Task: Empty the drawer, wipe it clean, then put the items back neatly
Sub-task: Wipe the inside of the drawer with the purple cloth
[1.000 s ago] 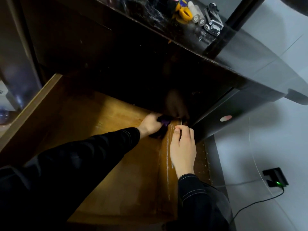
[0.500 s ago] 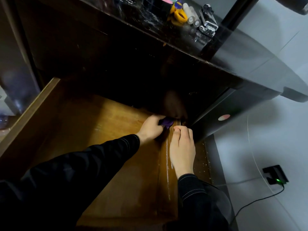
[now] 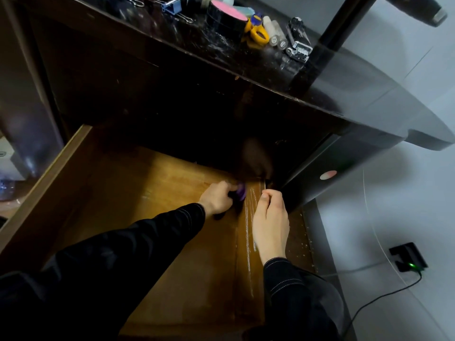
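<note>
Drawer (image 3: 138,217) wiping, far right corner. Your left hand (image 3: 216,199) bunches the purple cloth (image 3: 240,193) in a closed grip on the drawer floor, just beside the right side wall (image 3: 247,242). Your right hand (image 3: 269,222) curls its grip over that wall's top edge. The bare floor, probably next to wipe, runs toward you and leftward from the cloth, so the left hand is nearer. Scissors (image 3: 257,33) and tape roll (image 3: 225,19) lie on the worktop (image 3: 147,38) above.

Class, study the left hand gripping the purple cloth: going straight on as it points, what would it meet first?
Probably the drawer's right side wall, just beyond the purple cloth the left hand grips; depth there is unclear.
</note>
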Demonstrator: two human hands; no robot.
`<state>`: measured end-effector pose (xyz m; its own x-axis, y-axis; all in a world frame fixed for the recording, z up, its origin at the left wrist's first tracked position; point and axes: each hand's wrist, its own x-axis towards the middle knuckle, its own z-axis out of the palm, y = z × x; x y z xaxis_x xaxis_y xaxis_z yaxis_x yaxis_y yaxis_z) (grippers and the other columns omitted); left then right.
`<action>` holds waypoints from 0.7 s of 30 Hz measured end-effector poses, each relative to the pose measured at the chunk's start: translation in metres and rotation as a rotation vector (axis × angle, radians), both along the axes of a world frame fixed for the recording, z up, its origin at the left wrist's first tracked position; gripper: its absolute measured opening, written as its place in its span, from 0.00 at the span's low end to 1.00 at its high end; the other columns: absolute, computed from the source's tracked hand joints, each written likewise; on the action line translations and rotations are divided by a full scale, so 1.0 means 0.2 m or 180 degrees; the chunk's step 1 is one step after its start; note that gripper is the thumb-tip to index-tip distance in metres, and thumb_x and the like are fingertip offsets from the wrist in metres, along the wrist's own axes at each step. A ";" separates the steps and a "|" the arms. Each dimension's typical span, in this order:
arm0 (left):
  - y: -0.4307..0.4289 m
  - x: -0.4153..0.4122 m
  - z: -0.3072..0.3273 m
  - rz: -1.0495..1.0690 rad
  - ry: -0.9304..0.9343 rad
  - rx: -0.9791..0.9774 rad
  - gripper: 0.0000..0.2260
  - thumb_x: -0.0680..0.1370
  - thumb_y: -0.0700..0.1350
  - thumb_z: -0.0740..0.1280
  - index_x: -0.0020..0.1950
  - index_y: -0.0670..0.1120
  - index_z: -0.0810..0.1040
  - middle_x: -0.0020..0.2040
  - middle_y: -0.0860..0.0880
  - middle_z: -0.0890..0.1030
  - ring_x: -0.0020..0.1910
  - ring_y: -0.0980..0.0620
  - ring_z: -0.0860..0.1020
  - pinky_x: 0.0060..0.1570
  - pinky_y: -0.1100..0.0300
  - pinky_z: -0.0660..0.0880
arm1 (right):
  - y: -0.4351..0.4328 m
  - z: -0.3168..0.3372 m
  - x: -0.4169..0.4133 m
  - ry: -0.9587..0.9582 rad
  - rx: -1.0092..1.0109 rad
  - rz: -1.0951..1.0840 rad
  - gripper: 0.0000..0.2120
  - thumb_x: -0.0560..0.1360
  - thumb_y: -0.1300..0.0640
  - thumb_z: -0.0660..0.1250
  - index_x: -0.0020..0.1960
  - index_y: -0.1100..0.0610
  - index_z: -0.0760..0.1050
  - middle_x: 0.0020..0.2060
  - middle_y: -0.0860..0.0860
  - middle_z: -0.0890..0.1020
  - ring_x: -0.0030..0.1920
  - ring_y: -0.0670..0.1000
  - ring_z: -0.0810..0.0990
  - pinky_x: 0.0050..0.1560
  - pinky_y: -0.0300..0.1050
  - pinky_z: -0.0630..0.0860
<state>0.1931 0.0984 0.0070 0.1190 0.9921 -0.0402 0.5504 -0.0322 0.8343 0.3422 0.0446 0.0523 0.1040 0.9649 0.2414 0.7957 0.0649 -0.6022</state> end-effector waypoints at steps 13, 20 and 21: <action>-0.06 0.02 -0.02 0.0268 -0.0610 -0.0020 0.26 0.72 0.28 0.61 0.66 0.45 0.80 0.65 0.47 0.79 0.64 0.49 0.76 0.69 0.56 0.70 | 0.00 0.00 0.00 -0.0028 -0.0008 0.0009 0.11 0.84 0.47 0.52 0.59 0.47 0.71 0.51 0.45 0.78 0.44 0.40 0.75 0.38 0.34 0.68; -0.04 0.13 0.04 0.0599 -0.1516 0.0172 0.17 0.76 0.33 0.64 0.59 0.47 0.84 0.50 0.56 0.86 0.46 0.62 0.80 0.50 0.66 0.75 | 0.00 -0.01 0.00 -0.0037 0.0057 0.0018 0.10 0.85 0.48 0.53 0.59 0.47 0.71 0.49 0.44 0.76 0.44 0.35 0.73 0.38 0.31 0.65; -0.05 0.16 0.03 0.0654 -0.1239 0.0299 0.19 0.74 0.33 0.64 0.61 0.47 0.83 0.56 0.50 0.84 0.54 0.54 0.79 0.60 0.61 0.73 | 0.00 0.00 0.00 -0.0032 0.0065 0.0027 0.10 0.85 0.48 0.53 0.59 0.48 0.71 0.49 0.44 0.76 0.43 0.35 0.72 0.38 0.31 0.64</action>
